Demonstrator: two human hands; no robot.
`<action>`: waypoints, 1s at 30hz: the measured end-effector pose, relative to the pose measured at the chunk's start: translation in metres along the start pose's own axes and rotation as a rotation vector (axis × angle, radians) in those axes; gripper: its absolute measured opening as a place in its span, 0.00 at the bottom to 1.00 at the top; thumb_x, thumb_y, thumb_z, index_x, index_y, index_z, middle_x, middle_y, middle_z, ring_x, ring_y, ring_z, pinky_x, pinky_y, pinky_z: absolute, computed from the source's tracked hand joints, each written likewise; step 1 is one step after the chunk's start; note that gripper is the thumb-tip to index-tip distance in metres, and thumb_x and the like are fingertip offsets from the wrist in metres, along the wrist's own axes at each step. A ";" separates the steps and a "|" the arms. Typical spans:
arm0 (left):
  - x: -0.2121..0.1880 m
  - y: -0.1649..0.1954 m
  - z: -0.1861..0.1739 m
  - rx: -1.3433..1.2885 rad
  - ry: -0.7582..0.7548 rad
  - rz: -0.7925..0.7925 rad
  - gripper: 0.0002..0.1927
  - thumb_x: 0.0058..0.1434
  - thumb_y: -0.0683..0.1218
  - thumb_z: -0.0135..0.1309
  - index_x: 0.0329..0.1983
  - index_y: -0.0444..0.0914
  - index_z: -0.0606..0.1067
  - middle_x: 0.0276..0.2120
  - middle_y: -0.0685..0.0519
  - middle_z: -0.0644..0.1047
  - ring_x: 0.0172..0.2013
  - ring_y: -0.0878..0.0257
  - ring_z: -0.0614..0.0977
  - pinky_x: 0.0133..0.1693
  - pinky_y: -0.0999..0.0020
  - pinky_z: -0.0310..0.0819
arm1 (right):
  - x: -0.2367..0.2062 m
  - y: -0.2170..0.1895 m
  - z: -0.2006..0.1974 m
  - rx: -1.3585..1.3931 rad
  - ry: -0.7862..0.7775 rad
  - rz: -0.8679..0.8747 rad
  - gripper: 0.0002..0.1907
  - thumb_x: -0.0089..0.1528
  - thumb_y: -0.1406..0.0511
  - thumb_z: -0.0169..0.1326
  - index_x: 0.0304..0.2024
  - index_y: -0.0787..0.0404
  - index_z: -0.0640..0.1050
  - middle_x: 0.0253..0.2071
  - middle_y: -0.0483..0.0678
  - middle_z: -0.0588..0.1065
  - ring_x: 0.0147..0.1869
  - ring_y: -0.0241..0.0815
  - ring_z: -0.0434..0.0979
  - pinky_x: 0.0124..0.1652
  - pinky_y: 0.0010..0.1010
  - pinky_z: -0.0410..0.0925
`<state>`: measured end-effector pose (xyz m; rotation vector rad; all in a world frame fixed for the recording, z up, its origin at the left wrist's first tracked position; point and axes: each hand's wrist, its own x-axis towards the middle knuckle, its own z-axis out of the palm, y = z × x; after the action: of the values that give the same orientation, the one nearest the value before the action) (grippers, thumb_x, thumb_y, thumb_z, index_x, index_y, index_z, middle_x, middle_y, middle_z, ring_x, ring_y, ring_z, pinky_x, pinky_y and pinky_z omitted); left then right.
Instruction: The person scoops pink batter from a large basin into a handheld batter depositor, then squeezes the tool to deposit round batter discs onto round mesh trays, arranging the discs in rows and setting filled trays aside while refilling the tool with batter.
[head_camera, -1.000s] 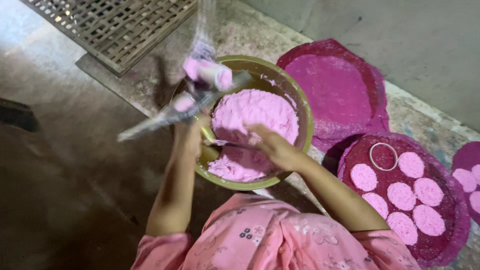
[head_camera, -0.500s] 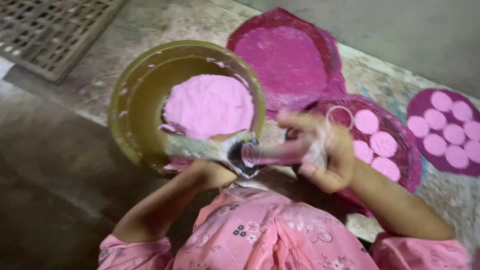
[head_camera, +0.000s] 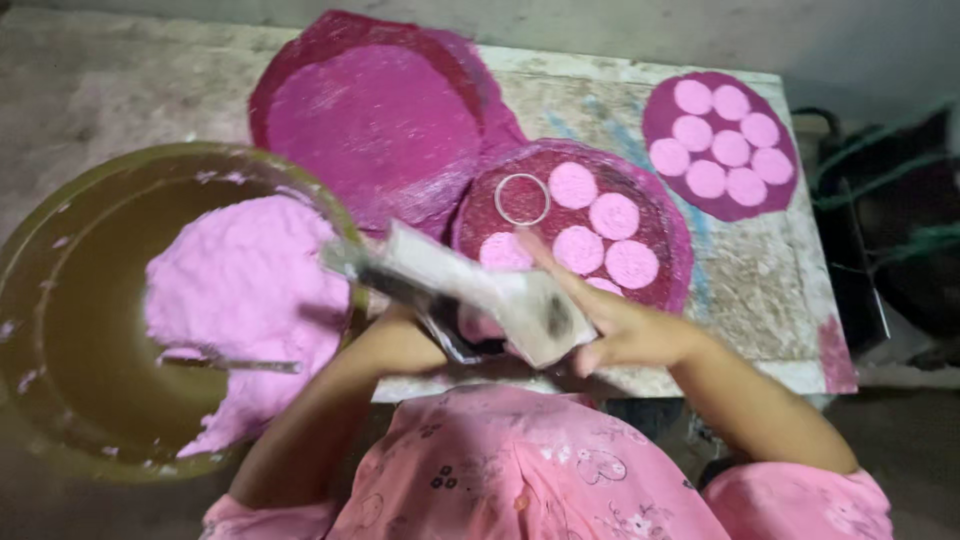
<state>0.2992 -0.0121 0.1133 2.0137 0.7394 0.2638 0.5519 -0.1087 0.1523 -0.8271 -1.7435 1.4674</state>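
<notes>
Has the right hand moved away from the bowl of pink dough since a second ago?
Yes. The right hand was in the bowl on the pink dough; now it is outside the rim, over the tray of pink discs, gripping a plastic bag.

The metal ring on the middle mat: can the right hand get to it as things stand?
Probably yes. The metal ring lies bare on the middle mat, just beyond the right hand. But that hand is holding a clear plastic bag, so its fingers are not free.
</notes>
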 end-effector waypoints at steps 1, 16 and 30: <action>0.010 -0.008 0.004 0.013 0.039 0.037 0.18 0.57 0.51 0.65 0.49 0.41 0.81 0.46 0.52 0.83 0.46 0.62 0.83 0.50 0.66 0.75 | -0.010 0.005 -0.008 0.209 -0.101 0.208 0.53 0.63 0.46 0.64 0.76 0.69 0.54 0.74 0.62 0.59 0.81 0.54 0.59 0.76 0.45 0.53; 0.155 -0.115 0.037 -0.817 0.560 -0.280 0.26 0.68 0.36 0.42 0.70 0.39 0.62 0.69 0.41 0.66 0.69 0.52 0.67 0.67 0.57 0.60 | -0.134 0.052 0.006 0.300 0.754 0.098 0.47 0.51 0.53 0.65 0.66 0.64 0.60 0.56 0.55 0.69 0.59 0.51 0.72 0.57 0.45 0.68; 0.076 -0.086 0.090 0.232 0.584 0.007 0.30 0.54 0.44 0.62 0.62 0.41 0.71 0.58 0.44 0.69 0.61 0.45 0.65 0.61 0.41 0.57 | -0.129 0.074 0.003 0.461 0.801 0.095 0.46 0.55 0.57 0.61 0.71 0.63 0.57 0.61 0.60 0.68 0.63 0.56 0.71 0.62 0.52 0.64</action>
<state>0.3673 0.0016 -0.0150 2.1744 1.1660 0.8252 0.6229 -0.2055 0.0646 -1.0517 -0.7490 1.2630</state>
